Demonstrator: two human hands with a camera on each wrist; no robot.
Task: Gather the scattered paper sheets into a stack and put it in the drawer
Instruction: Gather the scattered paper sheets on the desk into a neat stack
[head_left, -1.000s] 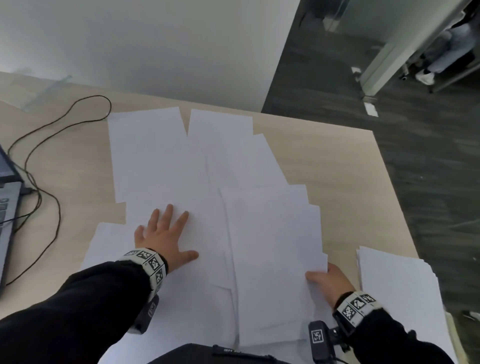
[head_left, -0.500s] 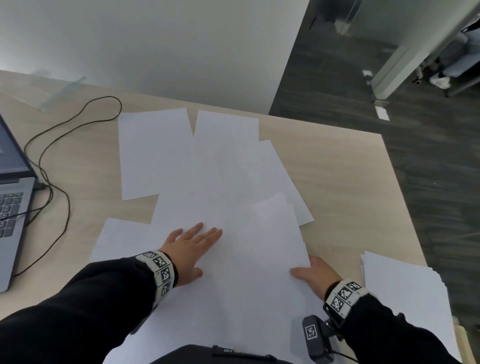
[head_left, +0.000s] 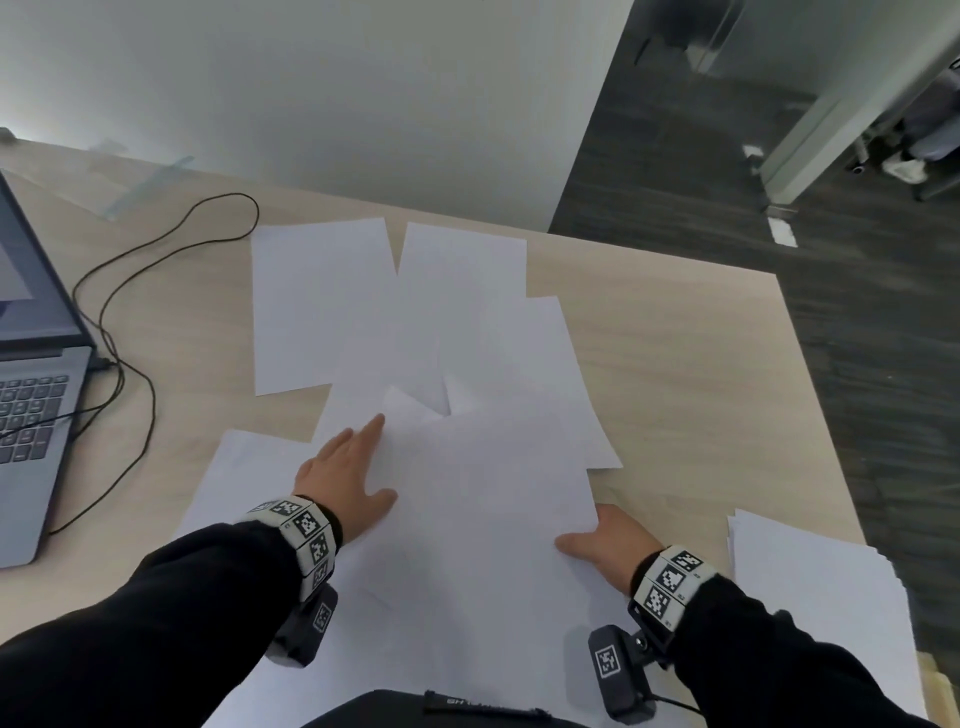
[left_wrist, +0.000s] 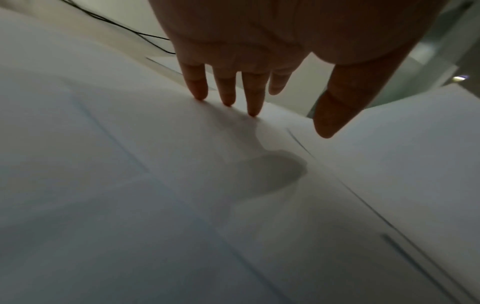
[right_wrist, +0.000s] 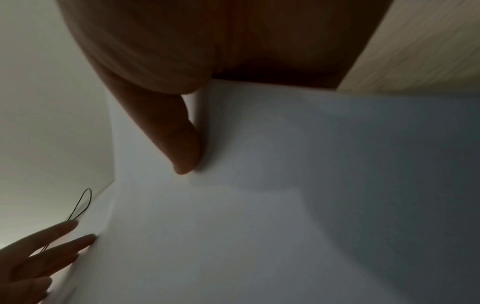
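White paper sheets lie spread over a light wooden table (head_left: 675, 364). My right hand (head_left: 597, 535) pinches the right edge of the top sheets (head_left: 493, 493). Its thumb (right_wrist: 184, 144) lies on top, and the fingers are hidden beneath the paper. My left hand (head_left: 358, 467) is flat, with straight fingertips (left_wrist: 252, 111) touching the paper by those sheets' left edge. Two more sheets (head_left: 317, 301) (head_left: 462, 270) lie at the far side. No drawer is in view.
A separate pile of sheets (head_left: 810, 597) sits at the table's near right corner. An open laptop (head_left: 31, 389) stands at the left, and its black cable (head_left: 130, 312) loops across the table. The table's right edge drops to dark floor.
My right hand has swung the pinched sheets left, over the middle of the spread. The left hand has turned so its fingers point up and right at their edge.
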